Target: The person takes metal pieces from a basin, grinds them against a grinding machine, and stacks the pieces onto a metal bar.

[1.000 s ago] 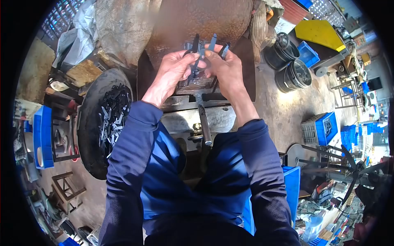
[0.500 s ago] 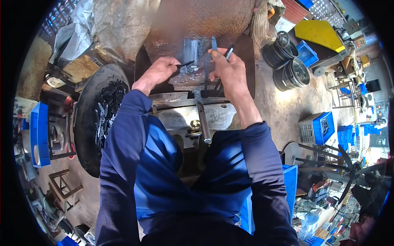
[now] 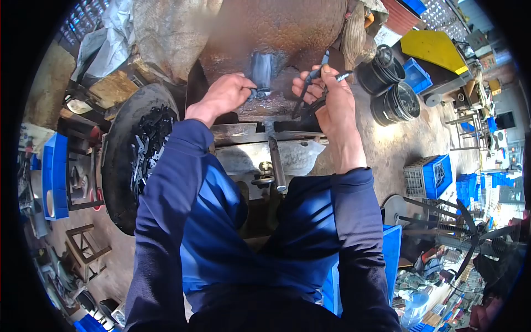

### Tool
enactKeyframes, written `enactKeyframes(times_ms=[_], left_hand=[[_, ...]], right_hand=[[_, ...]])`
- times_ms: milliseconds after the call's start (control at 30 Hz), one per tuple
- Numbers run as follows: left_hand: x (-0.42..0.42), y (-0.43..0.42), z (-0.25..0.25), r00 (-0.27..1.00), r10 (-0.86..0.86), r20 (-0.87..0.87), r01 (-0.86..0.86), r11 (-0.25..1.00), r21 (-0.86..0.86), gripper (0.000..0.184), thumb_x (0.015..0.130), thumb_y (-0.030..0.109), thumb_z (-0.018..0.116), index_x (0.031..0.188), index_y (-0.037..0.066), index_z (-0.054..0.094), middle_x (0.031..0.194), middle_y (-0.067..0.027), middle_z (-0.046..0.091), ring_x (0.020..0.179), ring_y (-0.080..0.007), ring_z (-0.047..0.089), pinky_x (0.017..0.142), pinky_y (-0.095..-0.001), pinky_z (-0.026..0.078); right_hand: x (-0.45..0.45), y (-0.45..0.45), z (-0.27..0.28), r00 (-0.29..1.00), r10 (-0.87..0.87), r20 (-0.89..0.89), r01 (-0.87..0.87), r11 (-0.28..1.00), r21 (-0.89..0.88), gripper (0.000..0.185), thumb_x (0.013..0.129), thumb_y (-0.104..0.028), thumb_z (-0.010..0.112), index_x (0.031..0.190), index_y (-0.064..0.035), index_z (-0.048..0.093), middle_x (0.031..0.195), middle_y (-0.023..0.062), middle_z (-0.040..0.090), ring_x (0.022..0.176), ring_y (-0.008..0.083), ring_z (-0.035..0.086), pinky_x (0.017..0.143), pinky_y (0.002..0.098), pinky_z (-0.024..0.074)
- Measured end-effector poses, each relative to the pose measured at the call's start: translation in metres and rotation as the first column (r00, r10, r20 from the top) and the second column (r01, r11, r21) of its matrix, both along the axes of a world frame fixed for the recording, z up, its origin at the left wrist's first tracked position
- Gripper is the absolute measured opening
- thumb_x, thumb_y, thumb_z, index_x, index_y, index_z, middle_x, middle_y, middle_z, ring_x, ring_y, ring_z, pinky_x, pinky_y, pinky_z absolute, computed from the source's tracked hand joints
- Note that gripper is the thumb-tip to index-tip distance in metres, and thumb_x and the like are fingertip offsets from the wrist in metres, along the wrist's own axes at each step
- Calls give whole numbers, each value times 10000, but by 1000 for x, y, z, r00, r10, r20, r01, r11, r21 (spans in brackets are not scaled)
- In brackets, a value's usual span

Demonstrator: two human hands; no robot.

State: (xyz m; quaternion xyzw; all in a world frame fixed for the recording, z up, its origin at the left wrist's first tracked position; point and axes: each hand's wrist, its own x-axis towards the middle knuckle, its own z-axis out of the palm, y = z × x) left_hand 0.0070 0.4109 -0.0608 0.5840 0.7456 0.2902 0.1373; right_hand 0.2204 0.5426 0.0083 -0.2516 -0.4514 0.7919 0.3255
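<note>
My left hand (image 3: 224, 98) is closed in a pinch on a small dark metal piece (image 3: 261, 91). That piece lies across the lower end of a shiny grey strip (image 3: 261, 69) set in a rusty brown surface (image 3: 276, 27). To the right, my right hand (image 3: 338, 108) is closed around several dark, narrow metal pieces (image 3: 314, 76) that stick out between thumb and fingers. Its fingers are curled and partly hide them. Below the hands, a round metal bar (image 3: 277, 163) points toward my knees.
On my left stands a large round dark pan (image 3: 119, 182) with a heap of dark metal pieces (image 3: 149, 138). Black buckets (image 3: 395, 103) stand at the right, near a blue crate (image 3: 437, 174). A fan (image 3: 473, 235) and a wooden stool (image 3: 86, 252) are farther out.
My right hand has moved right, away from the strip, with its metal pieces. My left hand has shifted right, bringing its dark piece across the strip's lower end.
</note>
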Motion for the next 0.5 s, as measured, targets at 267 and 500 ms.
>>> enactKeyframes(times_ms=[267, 500], left_hand=[[4, -7, 10, 982, 185, 27, -185, 983, -21, 284, 906, 253, 597, 1057, 43, 714, 1065, -184, 692, 1038, -378, 640, 908, -400, 505], [-9, -28, 1, 914, 402, 51, -398, 915, -67, 395, 929, 427, 551, 1074, 105, 729, 1070, -197, 694, 1066, -398, 631, 911, -460, 500]], right_hand=[[17, -1, -13, 986, 30, 164, -36, 999, 31, 167, 974, -220, 604, 1027, -62, 615, 682, -6, 499, 453, 102, 364, 540, 351, 521], [53, -40, -25, 862, 8, 507, -410, 601, 687, 176, 936, -90, 616, 1094, -43, 678, 932, 41, 713, 650, 75, 614, 503, 251, 514]])
